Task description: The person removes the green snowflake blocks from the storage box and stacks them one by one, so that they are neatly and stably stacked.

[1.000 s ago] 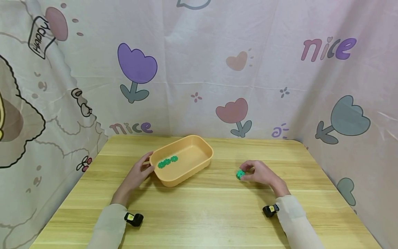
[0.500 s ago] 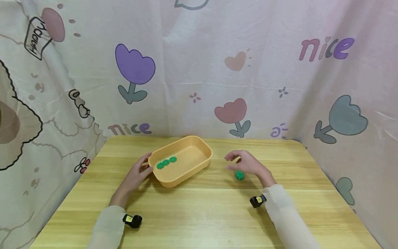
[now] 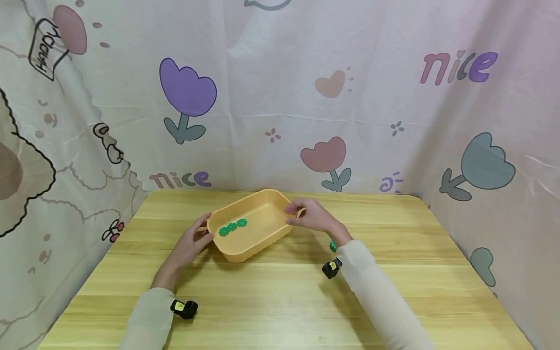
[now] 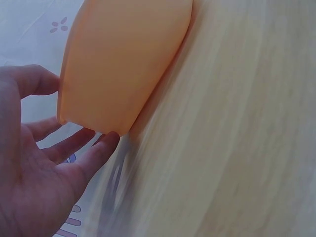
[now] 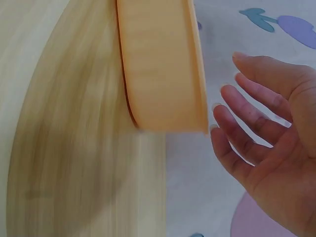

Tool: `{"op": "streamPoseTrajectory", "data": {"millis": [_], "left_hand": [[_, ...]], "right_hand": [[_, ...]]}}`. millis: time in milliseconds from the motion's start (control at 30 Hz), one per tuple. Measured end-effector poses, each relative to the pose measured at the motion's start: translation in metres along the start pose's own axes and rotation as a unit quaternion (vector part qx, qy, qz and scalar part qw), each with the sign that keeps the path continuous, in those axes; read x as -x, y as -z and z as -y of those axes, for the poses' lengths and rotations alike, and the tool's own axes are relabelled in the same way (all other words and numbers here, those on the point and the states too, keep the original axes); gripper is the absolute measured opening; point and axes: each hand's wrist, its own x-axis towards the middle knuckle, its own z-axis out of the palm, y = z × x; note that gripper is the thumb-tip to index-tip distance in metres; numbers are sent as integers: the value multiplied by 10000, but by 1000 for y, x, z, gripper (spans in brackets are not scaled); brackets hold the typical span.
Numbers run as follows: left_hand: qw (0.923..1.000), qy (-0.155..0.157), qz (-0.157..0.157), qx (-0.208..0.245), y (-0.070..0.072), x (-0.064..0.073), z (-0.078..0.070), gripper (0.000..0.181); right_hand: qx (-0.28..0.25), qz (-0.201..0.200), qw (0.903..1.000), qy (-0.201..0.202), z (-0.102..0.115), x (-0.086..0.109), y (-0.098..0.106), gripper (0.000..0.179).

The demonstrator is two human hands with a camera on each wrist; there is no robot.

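A yellow plastic basin (image 3: 258, 232) lies at a slant on the table. Three green snowflake-shaped plastic pieces (image 3: 232, 227) form a row on its floor at the left. My left hand (image 3: 187, 248) holds the basin's left end; in the left wrist view its thumb and fingertips touch the basin wall (image 4: 118, 59). At the opposite end is my right hand (image 3: 312, 216), thumb and fingers apart. The right wrist view shows this hand (image 5: 276, 133) just off the basin's rim, holding nothing. Another green piece (image 3: 333, 246) lies on the table, partly hidden by the right wrist.
A light wooden table (image 3: 271, 301) carries everything. Printed cloth (image 3: 271, 87) hangs behind it and along both sides. Small black cameras sit at the left wrist (image 3: 184, 309) and the right wrist (image 3: 331, 268).
My right hand has let go of the green piece on the table and moved left to the basin's right end. The left hand has stayed at the basin's left end.
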Motion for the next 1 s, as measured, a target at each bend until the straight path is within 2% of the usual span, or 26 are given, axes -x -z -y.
{"op": "streamPoseTrajectory", "data": {"millis": [233,600,800,1000], "left_hand": [[10000,-10,22,88,0,0,-3,64],[9999,60,81,71,1,2,-3,66],[9999,66,86,127,1,2,-4,66],[9999,64,66,54,1,2,-5,66]], "right_hand": [[155,71,9998,98,6,-24,-15,28],[199,481,9986,50,15,-57,-46,27],[505,714,9961,93,23,-71,-65,28],[239,885,9957,-161,28,-83,-80,27]]}}
